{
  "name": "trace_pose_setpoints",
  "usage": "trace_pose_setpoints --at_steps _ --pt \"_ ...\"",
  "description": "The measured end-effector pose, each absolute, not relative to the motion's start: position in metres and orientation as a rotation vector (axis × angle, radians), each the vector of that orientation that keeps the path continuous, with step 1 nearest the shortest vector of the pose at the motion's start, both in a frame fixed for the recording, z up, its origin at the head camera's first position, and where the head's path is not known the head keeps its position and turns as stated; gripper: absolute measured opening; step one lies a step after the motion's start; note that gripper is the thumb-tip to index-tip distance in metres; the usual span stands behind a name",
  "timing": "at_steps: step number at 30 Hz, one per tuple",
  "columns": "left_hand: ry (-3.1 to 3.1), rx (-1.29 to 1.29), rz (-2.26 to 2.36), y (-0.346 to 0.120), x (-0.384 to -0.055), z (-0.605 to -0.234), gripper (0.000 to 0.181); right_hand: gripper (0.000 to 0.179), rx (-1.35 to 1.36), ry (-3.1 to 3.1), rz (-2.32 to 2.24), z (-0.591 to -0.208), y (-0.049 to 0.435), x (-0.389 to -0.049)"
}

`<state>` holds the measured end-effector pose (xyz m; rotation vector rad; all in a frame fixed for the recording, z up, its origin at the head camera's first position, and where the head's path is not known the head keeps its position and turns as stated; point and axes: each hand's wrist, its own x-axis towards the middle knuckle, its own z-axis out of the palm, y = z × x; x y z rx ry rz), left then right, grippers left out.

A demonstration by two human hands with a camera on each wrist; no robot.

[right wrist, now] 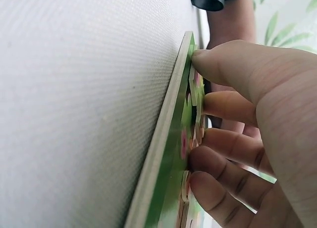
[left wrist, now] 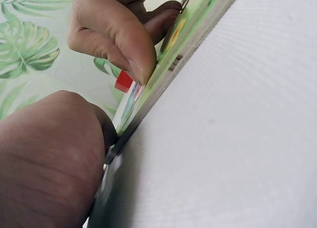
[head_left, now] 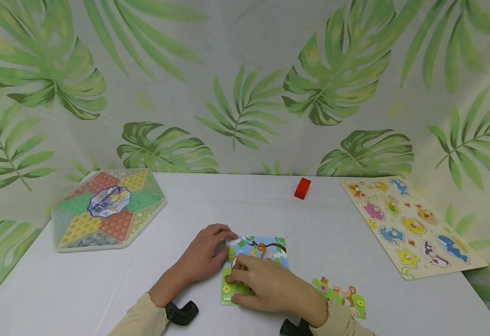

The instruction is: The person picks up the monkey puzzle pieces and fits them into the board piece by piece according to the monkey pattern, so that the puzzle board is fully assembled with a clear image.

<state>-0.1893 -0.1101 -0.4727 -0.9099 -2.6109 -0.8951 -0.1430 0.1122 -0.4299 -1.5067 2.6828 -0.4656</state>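
Note:
A small jigsaw puzzle board (head_left: 276,243) with a blue-sky and green-grass animal picture lies flat on the table in the head view. My left hand (head_left: 202,254) holds its upper left corner, thumb by the left side and a finger at the top edge. Over the lower part reaches my right hand (head_left: 270,284), fingers bent. In the right wrist view, its thumb and fingers pinch a green puzzle piece (right wrist: 194,84), which sits slightly raised and tilted on the board. My right hand hides much of the picture. Right of the board lie joined or touching puzzle pieces (head_left: 357,304).
At the back left sits a hexagonal checkers box (head_left: 116,226) with coloured triangles. A red block (head_left: 302,188) stands near the table's back edge. A wooden animal peg board (head_left: 389,254) lies on the right, its corner over the table edge. Black wrist devices (head_left: 181,313) are on both wrists.

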Motion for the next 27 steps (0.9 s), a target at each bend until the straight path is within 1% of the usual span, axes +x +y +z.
trace_pose_setpoints --at_steps 27 --pt "-2.651 -0.9 -0.901 -0.1106 -0.1886 -0.4712 0.028 0.027 -1.517 2.705 -0.471 -0.4315 0.1124 -0.1424"
